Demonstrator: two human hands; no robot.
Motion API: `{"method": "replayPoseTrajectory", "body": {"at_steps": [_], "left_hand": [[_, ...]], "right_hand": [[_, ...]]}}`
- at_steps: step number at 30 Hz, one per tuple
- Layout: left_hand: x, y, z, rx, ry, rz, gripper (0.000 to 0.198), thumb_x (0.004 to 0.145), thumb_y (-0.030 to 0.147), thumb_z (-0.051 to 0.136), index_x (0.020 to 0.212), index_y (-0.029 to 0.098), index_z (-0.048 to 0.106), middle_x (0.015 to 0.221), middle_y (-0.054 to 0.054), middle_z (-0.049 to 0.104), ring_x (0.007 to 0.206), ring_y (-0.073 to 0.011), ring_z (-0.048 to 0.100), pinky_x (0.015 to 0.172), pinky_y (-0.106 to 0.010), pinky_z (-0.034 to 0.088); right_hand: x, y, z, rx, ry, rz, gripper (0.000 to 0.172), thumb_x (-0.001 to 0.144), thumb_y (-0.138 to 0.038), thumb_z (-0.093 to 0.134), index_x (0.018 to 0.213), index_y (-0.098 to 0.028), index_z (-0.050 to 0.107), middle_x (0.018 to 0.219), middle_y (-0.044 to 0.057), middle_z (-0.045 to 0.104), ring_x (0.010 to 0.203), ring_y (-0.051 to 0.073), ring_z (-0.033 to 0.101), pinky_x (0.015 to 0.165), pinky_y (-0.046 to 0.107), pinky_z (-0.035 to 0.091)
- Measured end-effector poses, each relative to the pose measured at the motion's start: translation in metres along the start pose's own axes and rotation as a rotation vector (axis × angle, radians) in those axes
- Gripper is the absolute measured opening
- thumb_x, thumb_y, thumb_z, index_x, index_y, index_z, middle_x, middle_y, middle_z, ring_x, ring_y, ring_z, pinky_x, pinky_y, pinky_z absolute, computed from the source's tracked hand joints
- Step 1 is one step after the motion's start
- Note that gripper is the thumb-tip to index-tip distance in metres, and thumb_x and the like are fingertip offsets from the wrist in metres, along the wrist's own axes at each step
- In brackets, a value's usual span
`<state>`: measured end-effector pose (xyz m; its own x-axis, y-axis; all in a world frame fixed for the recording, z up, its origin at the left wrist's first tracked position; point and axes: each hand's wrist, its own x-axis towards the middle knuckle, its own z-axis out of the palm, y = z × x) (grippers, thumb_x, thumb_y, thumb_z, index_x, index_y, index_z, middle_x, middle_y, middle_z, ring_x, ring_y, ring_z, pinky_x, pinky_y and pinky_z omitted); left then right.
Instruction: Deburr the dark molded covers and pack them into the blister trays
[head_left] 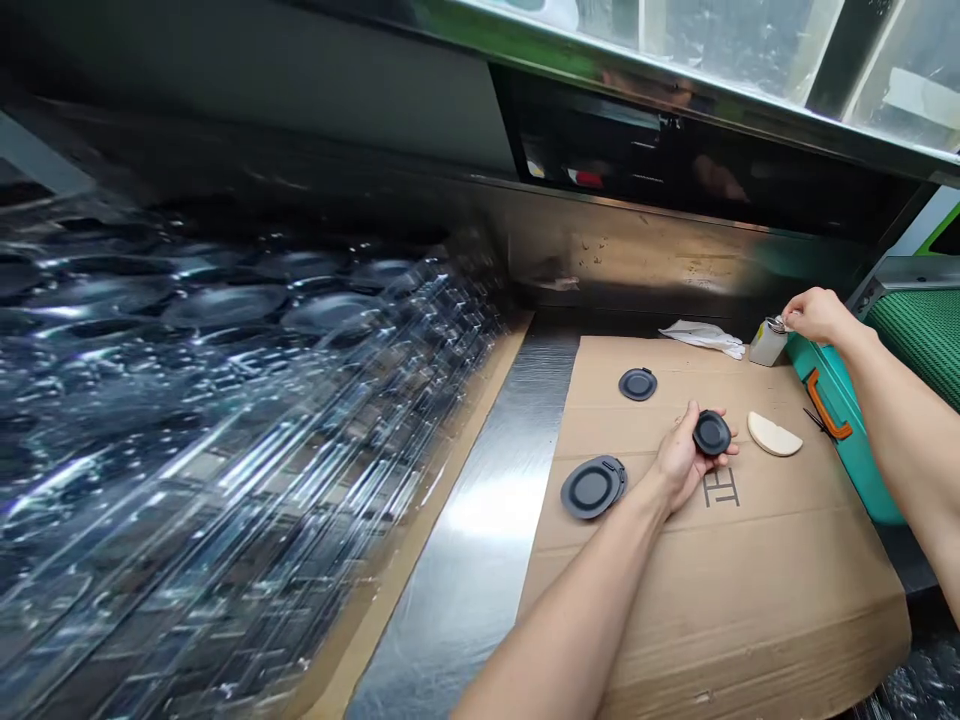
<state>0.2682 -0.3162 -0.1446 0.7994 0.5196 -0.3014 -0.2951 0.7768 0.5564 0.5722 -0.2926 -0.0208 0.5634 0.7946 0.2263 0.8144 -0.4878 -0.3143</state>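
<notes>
My left hand [679, 462] is closed around a small black rounded plastic lid [712, 433], held face up just above the cardboard. My right hand [816, 316] pinches at the top of a small square bottle [768, 343] by the far right edge of the cardboard; its cap is hidden by the fingers. Two similar black lids lie on the cardboard: a small one [638, 384] farther back and a larger one [592, 487] left of my left forearm. A cream half-round pad [774, 434] rests to the right of my left hand.
The cardboard sheet [750, 590] covers a metal table [487, 500]. A white cloth [703, 337] lies at the back. On the right stands a teal case [847, 440] with an orange handle [825, 405]. Stacked clear plastic trays [247, 430] fill the left. Behind rises a metal machine wall [645, 250].
</notes>
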Motion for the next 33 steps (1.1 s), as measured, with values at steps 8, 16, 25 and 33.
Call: {"method": "replayPoseTrajectory", "body": {"at_steps": [8, 16, 25, 33], "left_hand": [[0.006, 0.001, -0.002, -0.091, 0.02, 0.01, 0.053, 0.108, 0.051, 0.026, 0.11, 0.011, 0.061, 0.084, -0.015, 0.071, 0.058, -0.0181, 0.065, 0.05, -0.025, 0.039], [0.013, -0.01, 0.0, -0.038, 0.056, 0.139, 0.047, 0.109, 0.044, 0.034, 0.083, 0.015, 0.059, 0.071, -0.006, 0.065, 0.059, -0.0151, 0.063, 0.048, -0.024, 0.042], [0.013, -0.018, 0.0, 0.021, 0.125, 0.235, 0.042, 0.106, 0.043, 0.048, 0.082, 0.013, 0.067, 0.082, -0.009, 0.075, 0.091, -0.0216, 0.073, 0.087, -0.032, 0.056], [0.013, -0.024, -0.002, 0.064, 0.133, 0.3, 0.044, 0.1, 0.052, 0.057, 0.085, 0.012, 0.07, 0.084, -0.009, 0.076, 0.097, -0.0229, 0.072, 0.094, -0.033, 0.053]], "right_hand": [[-0.085, -0.042, -0.004, 0.191, 0.093, -0.152, 0.022, 0.085, -0.033, 0.067, 0.084, -0.016, 0.079, 0.061, 0.003, 0.064, 0.054, 0.014, 0.054, 0.056, 0.028, 0.041], [-0.192, -0.074, 0.083, 0.29, -0.078, -0.399, 0.017, 0.087, -0.028, 0.058, 0.083, -0.02, 0.072, 0.081, 0.004, 0.071, 0.074, 0.018, 0.064, 0.07, 0.03, 0.045], [-0.194, -0.077, 0.093, 0.258, 0.046, -0.434, 0.021, 0.092, -0.028, 0.053, 0.085, -0.019, 0.07, 0.082, 0.007, 0.071, 0.077, 0.021, 0.064, 0.073, 0.031, 0.045], [-0.203, -0.083, 0.099, 0.333, 0.036, -0.306, 0.016, 0.088, -0.026, 0.057, 0.081, -0.02, 0.07, 0.077, 0.004, 0.071, 0.07, 0.018, 0.062, 0.069, 0.03, 0.041]]}}
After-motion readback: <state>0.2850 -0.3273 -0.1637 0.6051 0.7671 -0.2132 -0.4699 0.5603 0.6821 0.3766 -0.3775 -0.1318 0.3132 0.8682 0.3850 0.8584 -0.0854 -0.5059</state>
